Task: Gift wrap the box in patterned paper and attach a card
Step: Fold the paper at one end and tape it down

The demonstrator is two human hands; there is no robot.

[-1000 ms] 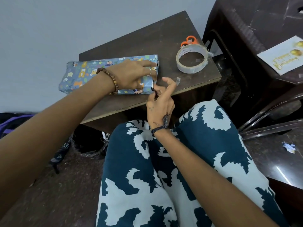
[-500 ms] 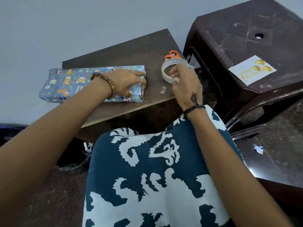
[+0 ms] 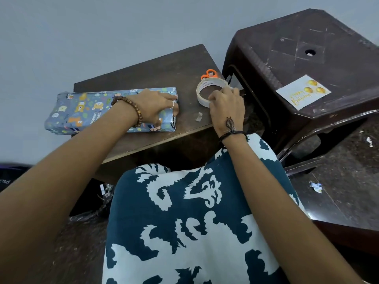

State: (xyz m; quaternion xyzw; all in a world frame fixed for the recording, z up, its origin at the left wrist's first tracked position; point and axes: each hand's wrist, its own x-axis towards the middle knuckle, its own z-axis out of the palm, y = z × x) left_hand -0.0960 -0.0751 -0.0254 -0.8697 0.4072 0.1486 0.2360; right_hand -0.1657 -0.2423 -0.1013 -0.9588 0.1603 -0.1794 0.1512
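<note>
Sealing the last flap: the wrapped box [image 3: 106,111] lies on the small wooden table [image 3: 160,64], its right end pinned under the left hand [image 3: 155,108], fingers pressing flat.

The right hand [image 3: 226,105] grips the tape roll [image 3: 207,89]; next, likely pull a strip. The birthday card [image 3: 302,91] waits on the plastic stool [image 3: 307,48].

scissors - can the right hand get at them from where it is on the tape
Probably yes. The scissors lie just behind the tape roll that the right hand grips; only the roll stands between. The left hand presses the box.
</note>
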